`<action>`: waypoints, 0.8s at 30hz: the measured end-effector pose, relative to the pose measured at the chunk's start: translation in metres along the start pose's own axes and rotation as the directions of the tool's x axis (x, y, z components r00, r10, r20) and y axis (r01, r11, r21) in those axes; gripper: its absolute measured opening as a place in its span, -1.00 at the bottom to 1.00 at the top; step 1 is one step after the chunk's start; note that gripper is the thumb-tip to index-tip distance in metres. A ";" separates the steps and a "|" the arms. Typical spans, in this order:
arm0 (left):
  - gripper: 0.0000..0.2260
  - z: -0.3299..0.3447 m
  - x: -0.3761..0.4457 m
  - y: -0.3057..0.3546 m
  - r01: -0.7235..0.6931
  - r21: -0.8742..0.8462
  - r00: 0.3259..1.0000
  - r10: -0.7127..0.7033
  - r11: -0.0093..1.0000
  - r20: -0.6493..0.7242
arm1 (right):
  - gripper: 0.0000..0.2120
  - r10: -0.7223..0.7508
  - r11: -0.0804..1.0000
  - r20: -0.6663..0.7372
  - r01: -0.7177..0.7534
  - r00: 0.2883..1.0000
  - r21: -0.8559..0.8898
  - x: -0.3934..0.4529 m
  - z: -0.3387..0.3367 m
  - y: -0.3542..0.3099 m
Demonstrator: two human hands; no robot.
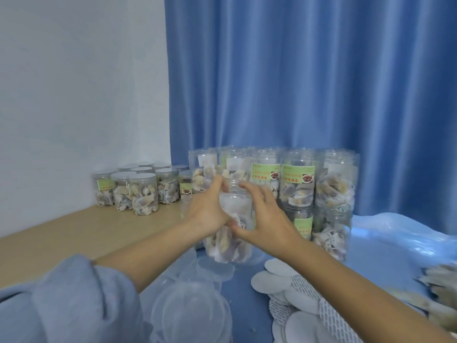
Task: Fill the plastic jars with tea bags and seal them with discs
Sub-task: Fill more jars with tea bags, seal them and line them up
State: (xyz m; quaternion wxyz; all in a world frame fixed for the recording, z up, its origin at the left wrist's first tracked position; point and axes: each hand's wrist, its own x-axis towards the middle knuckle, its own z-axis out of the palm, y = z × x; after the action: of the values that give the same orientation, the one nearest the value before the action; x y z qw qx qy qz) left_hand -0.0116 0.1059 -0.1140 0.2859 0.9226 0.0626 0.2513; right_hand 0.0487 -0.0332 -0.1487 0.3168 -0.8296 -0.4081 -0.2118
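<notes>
A clear plastic jar (231,226) packed with tea bags is held in the air, near upright, its long axis vertical with a slight tilt and its open mouth pointing up. The left hand (209,206) grips the jar's left side, fingers curled round its upper wall. The right hand (264,214) is at the jar's right side, thumb against the lower wall, fingers spread and relaxed over the neck; whether they touch it cannot be told. Just behind the jar stands a two-tier stack of filled jars (296,189) with green labels, before a blue curtain (309,75). Behind and left of the jar, a group of sealed jars (138,191) sits on a wooden tabletop (61,236). Below the jar lie clear plastic lids (190,310) on a blue sheet (385,256). Below and right of the jar lie white discs (274,280), overlapping in a loose heap.
</notes>
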 end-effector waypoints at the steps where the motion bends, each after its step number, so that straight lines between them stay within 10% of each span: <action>1: -0.55 0.006 -0.013 0.000 0.027 -0.067 0.999 -0.025 0.997 0.032 | -0.25 0.016 1.000 0.013 -0.016 1.000 -0.005 -0.015 0.000 0.001; 7: -0.75 0.040 -0.079 -0.009 0.050 -0.309 0.992 -0.011 0.950 0.128 | -0.36 0.068 0.998 0.027 -0.068 0.997 -0.010 -0.082 0.004 0.007; 16: -0.26 0.047 -0.126 0.008 0.212 -0.310 0.933 -0.098 0.927 0.345 | -0.43 0.272 0.960 0.087 -0.264 0.958 -0.092 -0.113 0.013 0.003; 24: -0.34 0.061 -0.158 0.000 0.158 -0.329 0.972 -0.088 0.931 0.216 | -0.22 0.308 0.951 0.035 -0.309 0.951 0.003 -0.124 0.021 -0.013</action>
State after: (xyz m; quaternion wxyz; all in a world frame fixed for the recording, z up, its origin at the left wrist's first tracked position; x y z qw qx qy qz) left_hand -0.1177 0.0346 -0.2250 0.4625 0.8731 0.0470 0.1471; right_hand -0.0317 -0.0795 -0.2350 0.3425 -0.8853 -0.2799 -0.1436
